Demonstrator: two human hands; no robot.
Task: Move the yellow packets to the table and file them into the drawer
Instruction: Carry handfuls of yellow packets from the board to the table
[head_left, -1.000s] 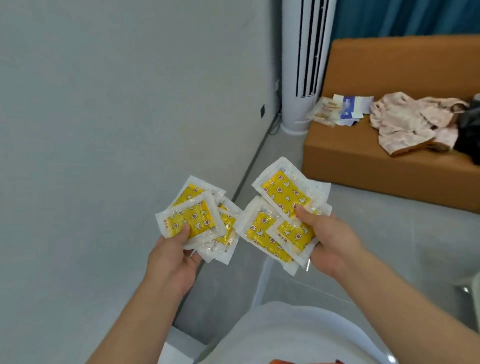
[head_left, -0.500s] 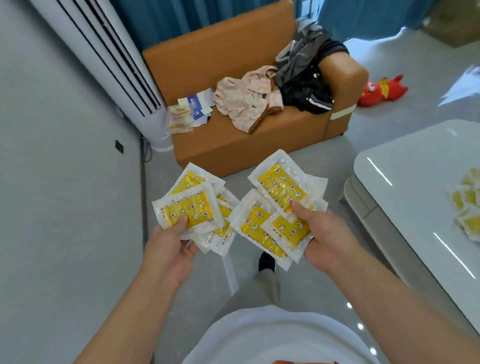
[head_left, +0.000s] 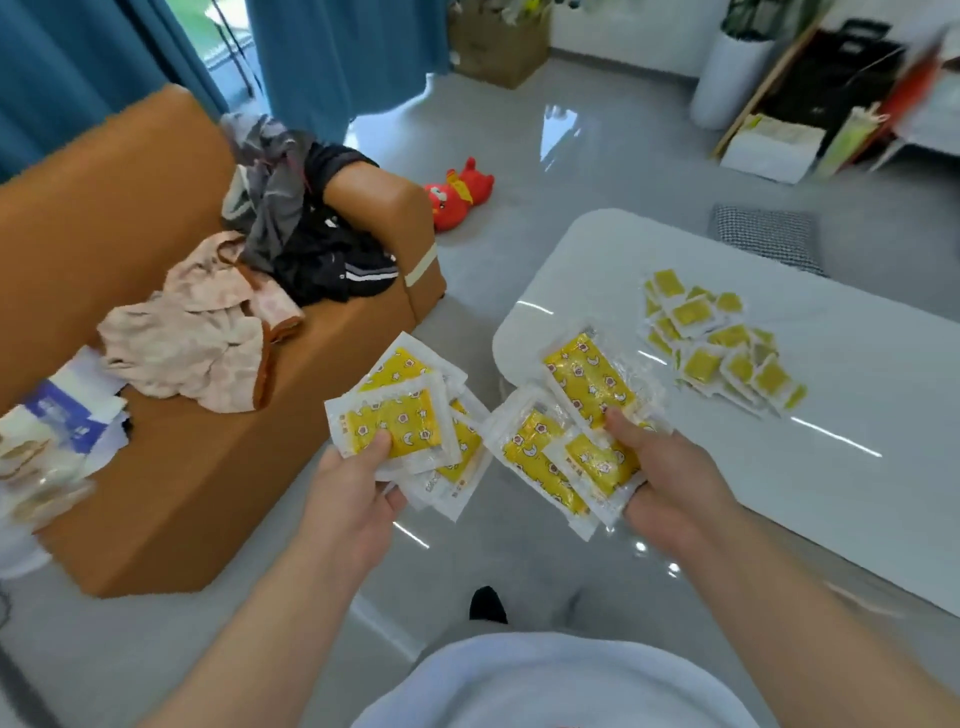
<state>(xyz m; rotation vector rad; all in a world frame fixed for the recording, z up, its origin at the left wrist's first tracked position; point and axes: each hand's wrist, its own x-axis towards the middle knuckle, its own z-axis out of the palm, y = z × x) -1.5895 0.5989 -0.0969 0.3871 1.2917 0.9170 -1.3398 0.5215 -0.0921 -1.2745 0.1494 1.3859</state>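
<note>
My left hand (head_left: 345, 506) holds a fan of yellow packets (head_left: 400, 415) in clear wrappers, thumb pressed on the top one. My right hand (head_left: 670, 488) holds another fan of yellow packets (head_left: 561, 441), thumb on top. Both fans are held over the floor, just left of the white table (head_left: 857, 405). A pile of several more yellow packets (head_left: 717, 343) lies on that table to the right. No drawer is in view.
An orange sofa (head_left: 156, 493) stands at left with clothes (head_left: 208, 338) and papers (head_left: 62, 415) on it. A red plush toy (head_left: 457, 195) lies on the glossy grey floor. A checked mat (head_left: 763, 236), boxes and a shelf stand beyond the table.
The view has swung right from the wall and sofa to the white table and its packet pile. Both hands keep the same hold on their packets.
</note>
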